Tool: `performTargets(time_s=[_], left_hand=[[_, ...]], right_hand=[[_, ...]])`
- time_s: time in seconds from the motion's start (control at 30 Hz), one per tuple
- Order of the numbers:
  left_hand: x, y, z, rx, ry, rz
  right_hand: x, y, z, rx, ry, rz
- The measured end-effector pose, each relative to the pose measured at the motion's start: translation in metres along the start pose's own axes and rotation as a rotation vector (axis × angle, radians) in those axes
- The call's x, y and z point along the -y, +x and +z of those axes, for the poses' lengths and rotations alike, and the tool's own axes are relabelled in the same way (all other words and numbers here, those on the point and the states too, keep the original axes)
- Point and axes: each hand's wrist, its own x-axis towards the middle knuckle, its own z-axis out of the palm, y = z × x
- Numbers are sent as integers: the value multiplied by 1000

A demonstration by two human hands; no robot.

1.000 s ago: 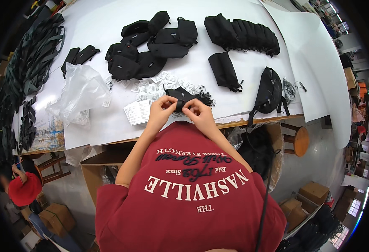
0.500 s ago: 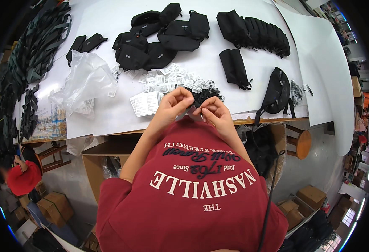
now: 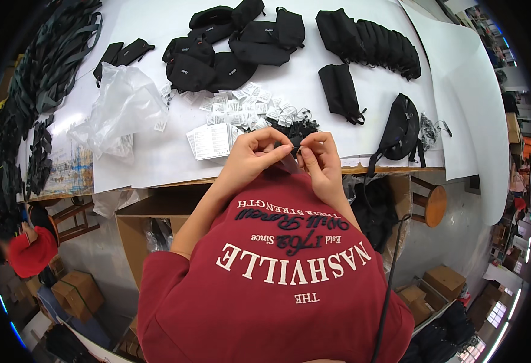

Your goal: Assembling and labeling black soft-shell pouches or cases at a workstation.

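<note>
Close together at the table's near edge, my left hand (image 3: 257, 154) and my right hand (image 3: 321, 160) are both closed in a pinch. A thin black cord (image 3: 296, 147) runs between their fingertips; most of it is hidden by the fingers. Just beyond my hands lies a tangle of black cords (image 3: 298, 128). A stack of white printed cards (image 3: 211, 143) sits left of my left hand, with loose white tags (image 3: 241, 107) scattered behind it.
Black pouches (image 3: 214, 71) are heaped at the back, more standing in a row (image 3: 371, 45) at back right. A black waist bag (image 3: 400, 128) lies on the right, a clear plastic bag (image 3: 123, 109) on the left. Dark straps (image 3: 53, 78) hang far left; a person in red (image 3: 32, 251) is beyond.
Both hands have shifted slightly and turned, fingertips now meeting more closely around the thin cord. My right hand's fingers have risen a little. The things on the table stay put.
</note>
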Motion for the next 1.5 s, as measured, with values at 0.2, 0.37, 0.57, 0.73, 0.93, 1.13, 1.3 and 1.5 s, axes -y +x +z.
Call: performTargets(time_s=[0.2,0.37,0.57,0.73,0.93,1.13,1.3,1.5], left_hand=[[7,1,-4,72,128,-1],[4,1,-6,94,138,-14],[8,2,-6,86,101,-26],[4,2,-4,100,101,-22],[10,3,-7,91,86,-31],[10,2,-7,93,75,-17],[7,3,-6,102,102,-26],[3,5,-1,159,172,-20]], right_hand=[[-1,0,3,14,-24,-69],[-3,-1,3,18,-13,-72],[-4,-1,3,28,-35,-97],[-4,-1,4,26,-11,-103],[-3,-1,4,24,-9,-107],[-4,-1,3,30,-40,-108],[-5,-1,2,48,-72,-92],[9,1,-2,79,-316,-141]])
